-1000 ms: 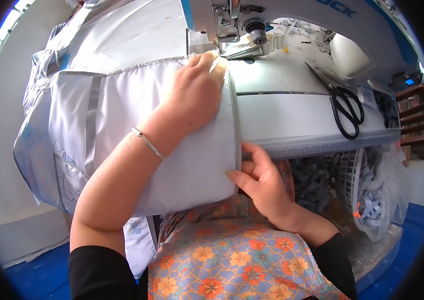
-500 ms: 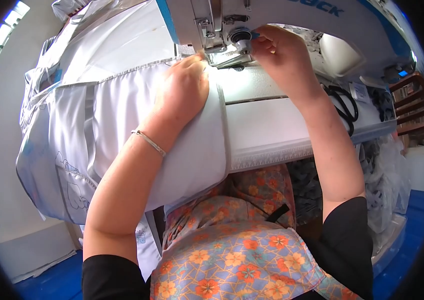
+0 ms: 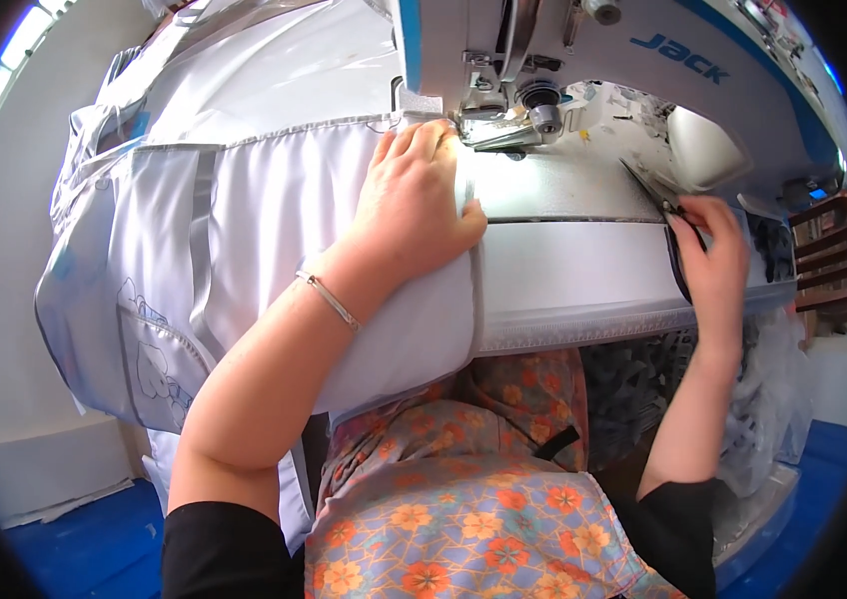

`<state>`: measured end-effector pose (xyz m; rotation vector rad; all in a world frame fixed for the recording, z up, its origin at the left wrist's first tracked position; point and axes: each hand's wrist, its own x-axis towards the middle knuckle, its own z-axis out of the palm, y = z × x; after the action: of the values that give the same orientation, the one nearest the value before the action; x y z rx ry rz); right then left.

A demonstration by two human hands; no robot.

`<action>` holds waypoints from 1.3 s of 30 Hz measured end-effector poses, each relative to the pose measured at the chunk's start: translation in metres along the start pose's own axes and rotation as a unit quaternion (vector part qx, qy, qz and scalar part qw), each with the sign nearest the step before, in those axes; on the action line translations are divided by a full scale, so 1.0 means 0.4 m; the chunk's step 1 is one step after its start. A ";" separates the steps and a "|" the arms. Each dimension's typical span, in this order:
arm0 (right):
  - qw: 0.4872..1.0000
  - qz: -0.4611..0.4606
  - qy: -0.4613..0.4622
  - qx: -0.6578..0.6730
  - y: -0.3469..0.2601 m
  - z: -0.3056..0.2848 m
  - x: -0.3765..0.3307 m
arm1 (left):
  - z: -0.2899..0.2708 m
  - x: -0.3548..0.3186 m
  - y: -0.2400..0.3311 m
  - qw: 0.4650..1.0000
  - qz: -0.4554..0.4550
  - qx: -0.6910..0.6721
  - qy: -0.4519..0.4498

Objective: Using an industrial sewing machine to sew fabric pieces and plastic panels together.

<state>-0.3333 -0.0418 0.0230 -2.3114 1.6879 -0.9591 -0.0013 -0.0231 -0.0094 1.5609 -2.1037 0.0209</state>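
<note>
My left hand (image 3: pixel 419 195) lies spread on a white fabric piece (image 3: pixel 284 210) with grey edging, its fingertips beside the presser foot of the sewing machine (image 3: pixel 633 55). The thumb reaches past the fabric's right edge. To the right, my right hand (image 3: pixel 715 245) has its fingers closed on the black handles of a pair of scissors (image 3: pixel 647 183). The blades point up and left, over the machine bed. Part of the handles is hidden by the fingers.
The white sewing table (image 3: pixel 573 265) has a ruler strip along its front edge. Scraps and thread bits (image 3: pixel 623 105) lie behind the machine arm. A wooden chair (image 3: pixel 833 255) stands at the far right, above a clear plastic bag (image 3: pixel 763 369).
My right hand has left the machine's knob area and moved right and nearer, taking hold of the scissors. The left hand remains on the fabric, its thumb now spread out.
</note>
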 end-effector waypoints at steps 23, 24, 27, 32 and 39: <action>0.671 0.362 -0.417 0.495 -0.346 0.124 -0.025 | 0.029 0.003 -0.154 0.998 -0.008 -0.037 0.047; 0.673 0.369 -0.402 0.499 -0.370 0.145 -0.016 | 0.028 0.001 -0.149 0.997 -0.007 -0.038 0.065; 0.660 0.384 -0.366 0.531 -0.402 0.186 -0.001 | 0.022 -0.001 -0.136 0.997 -0.008 -0.031 0.074; 0.636 0.387 -0.319 0.586 -0.422 0.226 0.005 | 0.020 -0.003 -0.130 0.998 -0.022 -0.010 0.058; 0.639 0.389 -0.262 0.610 -0.451 0.246 0.017 | 0.026 0.002 -0.111 0.998 -0.025 0.008 0.064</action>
<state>-0.1308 -0.0067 0.0288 -0.6851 0.9629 -0.6898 0.0343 -0.0422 -0.0307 1.5775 -1.9697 0.1191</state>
